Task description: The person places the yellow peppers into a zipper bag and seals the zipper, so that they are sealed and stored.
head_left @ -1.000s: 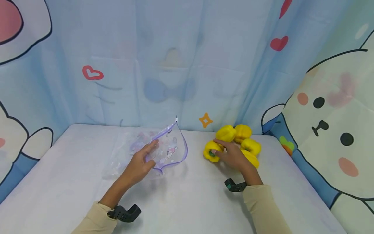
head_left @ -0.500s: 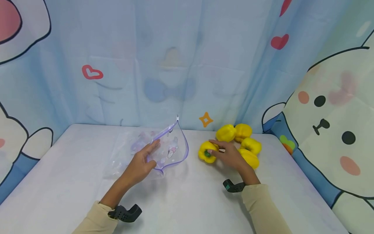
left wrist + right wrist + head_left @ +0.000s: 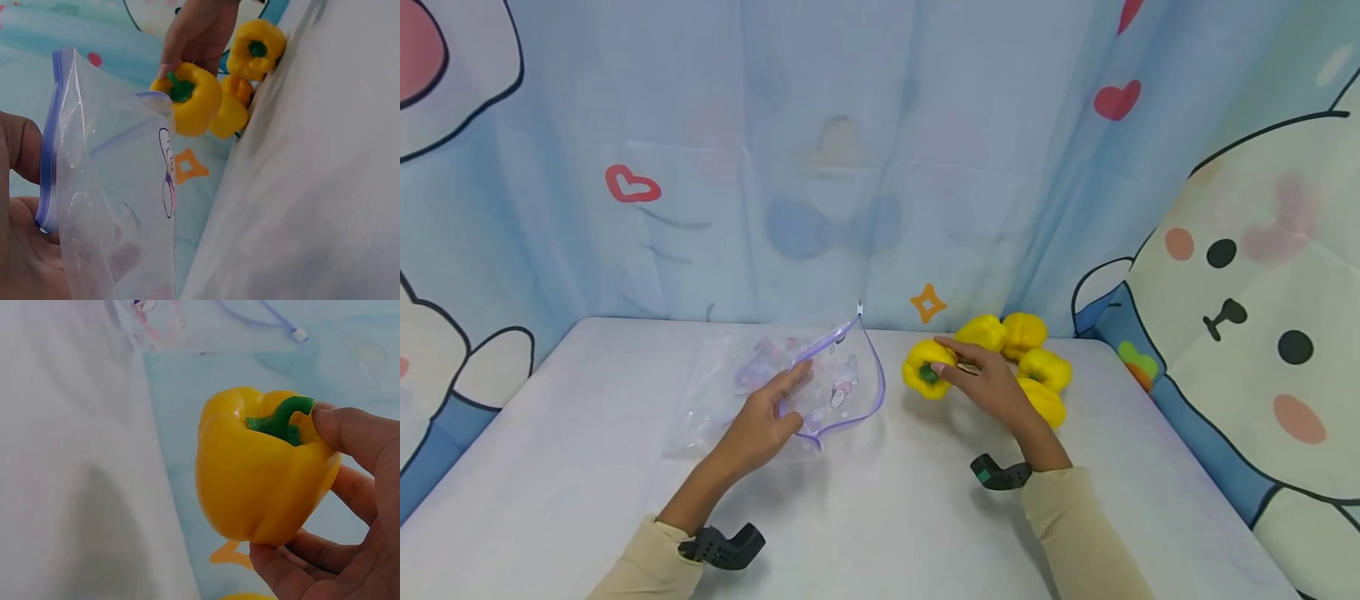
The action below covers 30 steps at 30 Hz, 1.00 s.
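Note:
My right hand [image 3: 977, 383] grips a yellow bell pepper [image 3: 927, 370] [image 3: 262, 469] [image 3: 190, 97] with a green stem, lifted a little off the white table [image 3: 880, 508] and just right of the bag's mouth. My left hand [image 3: 771, 412] [image 3: 19, 231] holds the purple zip edge of a clear plastic zip bag [image 3: 820, 383] [image 3: 106, 187], keeping its mouth open toward the pepper. Several more yellow peppers [image 3: 1026, 358] [image 3: 253, 50] lie in a cluster behind my right hand.
A cartoon-printed blue curtain [image 3: 850, 167] closes the back and both sides of the table. The bag's flat body [image 3: 722, 392] lies on the table to the left.
My right hand has lifted one yellow pepper out of the cluster and carried it left and up toward the bag's mouth. My left hand and the bag have barely moved.

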Tool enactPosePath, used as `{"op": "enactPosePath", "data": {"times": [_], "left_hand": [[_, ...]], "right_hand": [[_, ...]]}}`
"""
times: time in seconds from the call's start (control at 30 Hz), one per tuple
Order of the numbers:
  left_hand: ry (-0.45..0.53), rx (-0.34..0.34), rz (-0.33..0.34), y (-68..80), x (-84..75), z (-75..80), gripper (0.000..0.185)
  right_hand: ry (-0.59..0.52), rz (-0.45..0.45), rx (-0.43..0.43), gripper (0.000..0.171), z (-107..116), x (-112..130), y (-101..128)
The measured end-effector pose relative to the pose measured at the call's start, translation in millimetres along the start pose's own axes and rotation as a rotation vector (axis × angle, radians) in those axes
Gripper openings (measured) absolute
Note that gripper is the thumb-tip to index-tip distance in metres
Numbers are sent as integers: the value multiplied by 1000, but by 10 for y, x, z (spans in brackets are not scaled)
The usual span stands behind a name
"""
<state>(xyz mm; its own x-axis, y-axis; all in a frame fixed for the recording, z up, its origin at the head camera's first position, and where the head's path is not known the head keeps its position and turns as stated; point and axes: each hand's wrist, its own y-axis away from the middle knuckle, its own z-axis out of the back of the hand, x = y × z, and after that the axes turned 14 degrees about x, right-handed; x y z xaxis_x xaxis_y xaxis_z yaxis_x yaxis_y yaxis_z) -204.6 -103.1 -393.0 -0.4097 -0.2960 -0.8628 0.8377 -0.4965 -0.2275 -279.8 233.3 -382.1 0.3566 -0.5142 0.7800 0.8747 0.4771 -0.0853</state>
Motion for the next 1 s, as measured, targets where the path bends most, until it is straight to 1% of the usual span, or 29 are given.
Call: {"op": "enactPosePath", "data": {"times": [0.2,0.37,0.53,0.7,0.8,1.0], "left_hand": [[3,18,9,-3,23,-28,67],[-10,34,27,-7,9,-74,66],[-46,47,45,-16,-4,-130,66],[-58,32,57,-20,-3,-161,67],[-55,35,54,-15,-19,-171,67],[-66,63,3,-2,-94,-187,68]], "right_hand": [[-83,12,-8,58,-18,218,40],[-82,51,-5,53,-43,387,71],[-98,104,8,48,-69,495,96],[-118,172,54,46,-128,611,110],[-119,223,98,45,-178,667,108],[-152,321,223,45,-266,720,107]]}}
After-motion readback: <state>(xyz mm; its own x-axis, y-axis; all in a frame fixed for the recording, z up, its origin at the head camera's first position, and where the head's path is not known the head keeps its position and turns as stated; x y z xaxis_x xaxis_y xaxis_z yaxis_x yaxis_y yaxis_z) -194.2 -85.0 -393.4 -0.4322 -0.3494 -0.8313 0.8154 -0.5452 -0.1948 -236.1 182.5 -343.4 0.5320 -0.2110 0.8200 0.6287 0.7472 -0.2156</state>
